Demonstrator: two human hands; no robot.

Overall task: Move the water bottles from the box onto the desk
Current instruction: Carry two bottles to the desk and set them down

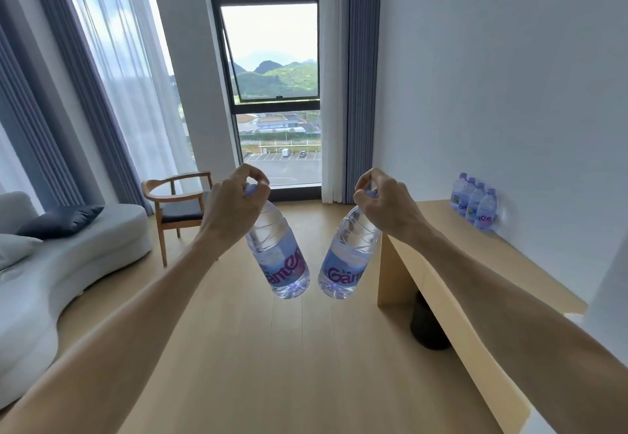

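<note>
My left hand (234,202) grips a clear water bottle (277,253) by its cap, so the bottle hangs tilted above the floor. In the same way my right hand (384,202) holds a second water bottle (348,256) by the cap, its base leaning toward the first. Both carry purple lettering on a pale blue label. The long light wooden desk (475,263) runs along the right wall. Several bottles (474,202) stand upright in a row at its far end, against the wall. No box is in view.
A wooden armchair (176,202) stands by the window at the back. A grey sofa (68,256) with cushions fills the left side. A dark round bin (428,324) sits under the desk. Light wooden floor lies between sofa and desk.
</note>
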